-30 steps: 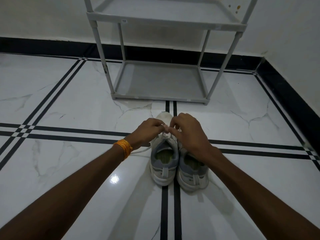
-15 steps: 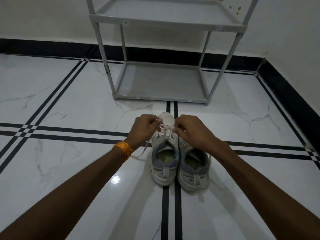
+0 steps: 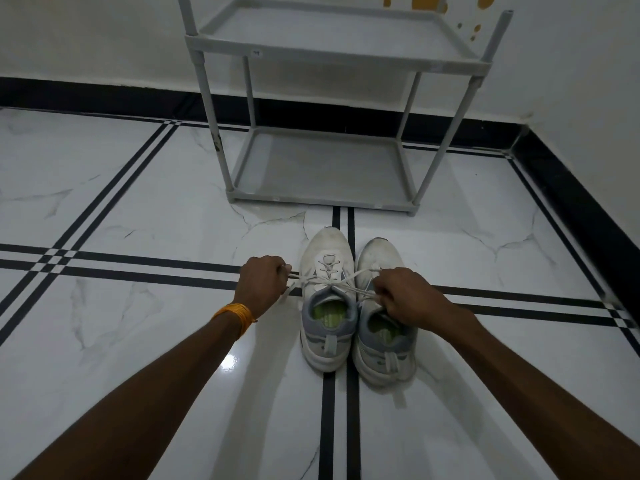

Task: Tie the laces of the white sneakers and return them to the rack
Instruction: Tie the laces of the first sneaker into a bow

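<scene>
Two white sneakers with grey heels stand side by side on the floor, toes pointing away from me: the left sneaker (image 3: 327, 271) and the right sneaker (image 3: 379, 258). My left hand (image 3: 265, 284) is shut on one end of the left sneaker's white lace (image 3: 311, 279), out to the left of the shoe. My right hand (image 3: 407, 299) grips the other lace end above the right sneaker's opening. The lace runs taut between both hands across the left shoe's tongue. The grey rack (image 3: 322, 199) stands just beyond the toes, both shelves bare.
The floor is glossy white marble tile with black double stripes (image 3: 138, 268). A black skirting (image 3: 571, 202) runs along the white walls behind the rack and on the right. An orange thread band (image 3: 235, 315) sits on my left wrist.
My hands were close together over the left sneaker's laces; they have now pulled apart sideways, drawing the lace tight. The view has tipped up slightly, showing both toes.
</scene>
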Demonstrator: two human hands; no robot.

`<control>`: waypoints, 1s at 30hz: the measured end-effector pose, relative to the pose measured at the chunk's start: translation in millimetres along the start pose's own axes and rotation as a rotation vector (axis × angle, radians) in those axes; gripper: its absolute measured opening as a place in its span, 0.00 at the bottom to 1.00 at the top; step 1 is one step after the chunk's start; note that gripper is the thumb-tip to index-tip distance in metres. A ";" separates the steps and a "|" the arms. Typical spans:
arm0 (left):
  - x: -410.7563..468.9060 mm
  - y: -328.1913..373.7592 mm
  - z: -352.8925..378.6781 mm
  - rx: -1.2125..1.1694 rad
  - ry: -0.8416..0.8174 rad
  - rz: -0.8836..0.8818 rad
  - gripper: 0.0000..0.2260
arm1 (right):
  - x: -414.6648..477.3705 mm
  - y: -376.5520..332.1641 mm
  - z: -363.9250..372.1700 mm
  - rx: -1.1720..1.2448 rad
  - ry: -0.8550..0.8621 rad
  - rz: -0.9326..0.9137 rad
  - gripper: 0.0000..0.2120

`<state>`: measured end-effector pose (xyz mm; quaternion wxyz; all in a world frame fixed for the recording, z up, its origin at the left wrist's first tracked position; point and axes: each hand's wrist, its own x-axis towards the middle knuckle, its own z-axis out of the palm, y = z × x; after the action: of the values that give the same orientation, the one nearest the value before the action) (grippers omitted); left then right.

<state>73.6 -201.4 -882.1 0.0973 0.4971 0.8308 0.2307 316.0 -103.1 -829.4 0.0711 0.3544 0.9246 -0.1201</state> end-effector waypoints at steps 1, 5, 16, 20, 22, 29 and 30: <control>-0.5 0.0 0.7 -0.006 0.001 -0.005 0.15 | -0.5 0.2 0.4 0.001 -0.006 0.003 0.07; 1.1 -4.9 4.3 -0.035 0.008 -0.007 0.15 | -1.0 -0.8 -2.8 -0.020 0.007 -0.013 0.07; -12.7 6.5 -6.3 -0.304 -0.061 0.135 0.19 | -6.7 -18.8 -26.7 0.034 0.186 0.044 0.27; -17.0 19.5 1.2 -0.238 -0.233 0.387 0.19 | 0.5 -57.7 -25.3 -0.020 0.169 -0.020 0.29; -18.9 22.7 5.2 -0.215 -0.246 0.410 0.16 | 5.5 -64.1 -10.0 -0.116 0.082 -0.007 0.17; -19.3 26.1 16.9 -0.146 -0.159 0.310 0.08 | -2.8 -61.6 13.7 -0.051 0.075 0.021 0.11; -20.8 29.0 20.1 -0.091 -0.156 0.327 0.09 | -2.5 -61.3 15.3 -0.032 0.085 0.024 0.12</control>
<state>114.3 -202.2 -887.2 0.1451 0.6369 0.7175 0.2418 277.4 -152.9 -833.0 0.0390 0.3689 0.9243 -0.0892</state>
